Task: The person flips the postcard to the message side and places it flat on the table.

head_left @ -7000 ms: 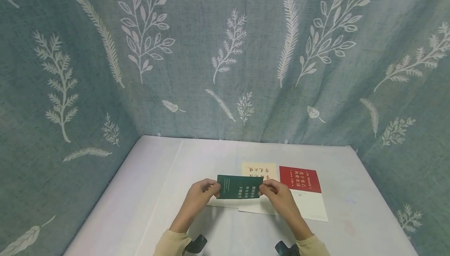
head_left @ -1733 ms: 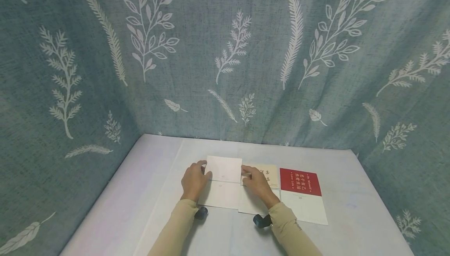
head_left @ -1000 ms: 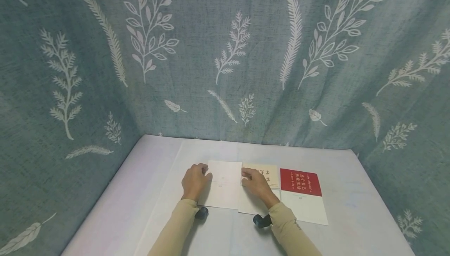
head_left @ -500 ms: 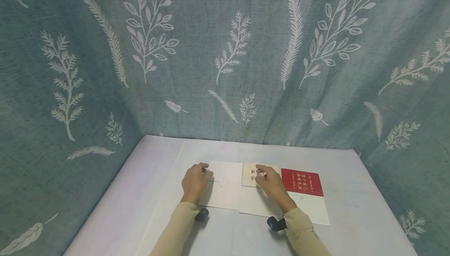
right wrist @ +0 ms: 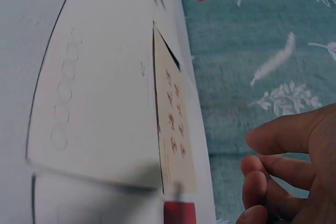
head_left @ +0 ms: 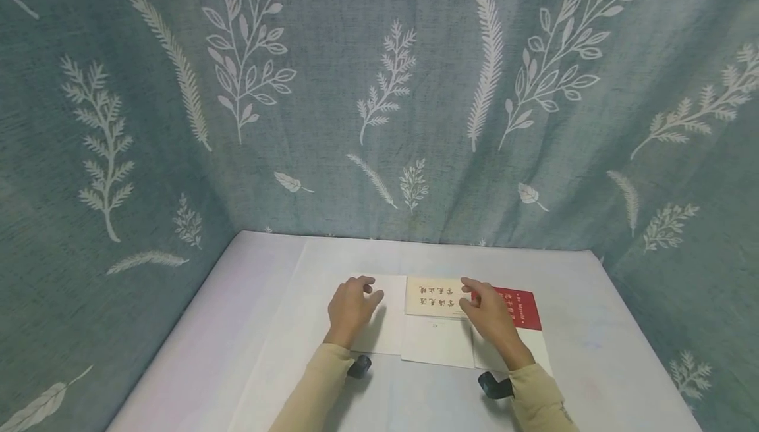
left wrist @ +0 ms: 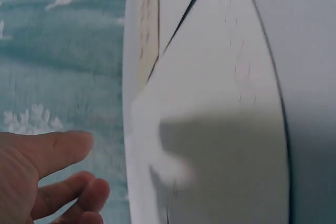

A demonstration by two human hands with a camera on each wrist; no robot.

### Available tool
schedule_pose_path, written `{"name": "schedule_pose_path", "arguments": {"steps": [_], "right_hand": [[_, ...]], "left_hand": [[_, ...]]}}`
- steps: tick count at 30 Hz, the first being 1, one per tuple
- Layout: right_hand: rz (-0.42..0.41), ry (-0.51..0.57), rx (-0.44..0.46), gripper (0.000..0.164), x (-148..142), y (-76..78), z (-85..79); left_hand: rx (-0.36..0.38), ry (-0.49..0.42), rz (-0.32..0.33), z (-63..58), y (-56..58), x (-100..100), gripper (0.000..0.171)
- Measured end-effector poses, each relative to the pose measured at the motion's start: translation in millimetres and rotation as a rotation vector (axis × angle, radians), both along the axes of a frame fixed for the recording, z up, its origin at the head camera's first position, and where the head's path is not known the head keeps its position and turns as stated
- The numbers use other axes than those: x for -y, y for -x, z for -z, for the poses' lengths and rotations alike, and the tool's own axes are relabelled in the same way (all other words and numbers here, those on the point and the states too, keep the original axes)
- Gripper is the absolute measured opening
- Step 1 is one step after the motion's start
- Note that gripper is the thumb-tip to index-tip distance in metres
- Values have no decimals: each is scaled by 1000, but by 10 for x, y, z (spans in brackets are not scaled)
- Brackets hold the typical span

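Note:
My left hand [head_left: 350, 307] hovers over the left edge of the white-backed postcards [head_left: 390, 330], fingers loosely bent and holding nothing. My right hand [head_left: 489, 313] hangs above the red postcard [head_left: 524, 307], near the edge of the cream postcard [head_left: 435, 297]; its thumb and fingers are apart and nothing is between them. In front of the cream one lies a white postcard back [head_left: 435, 343]. Another white postcard [head_left: 538, 348] lies before the red one, partly hidden by my right arm. In the right wrist view, a row of circles is printed on the white card [right wrist: 105, 103].
The postcards lie flat side by side on a white-covered table [head_left: 267, 326]. A teal curtain [head_left: 332, 208] with white leaf patterns encloses its back and sides. Dark wrist cameras [head_left: 495, 386] sit at both wrists.
The green postcard both hands held earlier was turned white side up and laid flat at the far left. Both hands have since let go and shifted right, the right one towards the red postcard.

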State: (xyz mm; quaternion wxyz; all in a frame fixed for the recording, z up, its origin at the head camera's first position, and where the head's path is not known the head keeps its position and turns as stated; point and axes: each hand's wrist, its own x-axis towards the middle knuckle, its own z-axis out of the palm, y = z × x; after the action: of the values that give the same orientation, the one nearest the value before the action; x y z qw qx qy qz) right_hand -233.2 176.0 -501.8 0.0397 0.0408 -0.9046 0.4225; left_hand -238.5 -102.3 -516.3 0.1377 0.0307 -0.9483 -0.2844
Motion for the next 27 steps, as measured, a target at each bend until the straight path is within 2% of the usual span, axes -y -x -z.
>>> {"name": "schedule_pose_path", "arguments": {"steps": [11,20,23,27], "right_hand": [[59,-65,14,49,-147,-61,118],[80,-80,54,50,-152,-55,186],[70,-80,50,50,-160,-32,195],[60,-94,48,50,-169,11,212]], "left_hand": [[11,83,95,68,45,-365,36],[-57,196,145,129,136,-505,37],[-46,237,154,124,164,-559,38],[13,272,157,109,184,-618,39]]}}
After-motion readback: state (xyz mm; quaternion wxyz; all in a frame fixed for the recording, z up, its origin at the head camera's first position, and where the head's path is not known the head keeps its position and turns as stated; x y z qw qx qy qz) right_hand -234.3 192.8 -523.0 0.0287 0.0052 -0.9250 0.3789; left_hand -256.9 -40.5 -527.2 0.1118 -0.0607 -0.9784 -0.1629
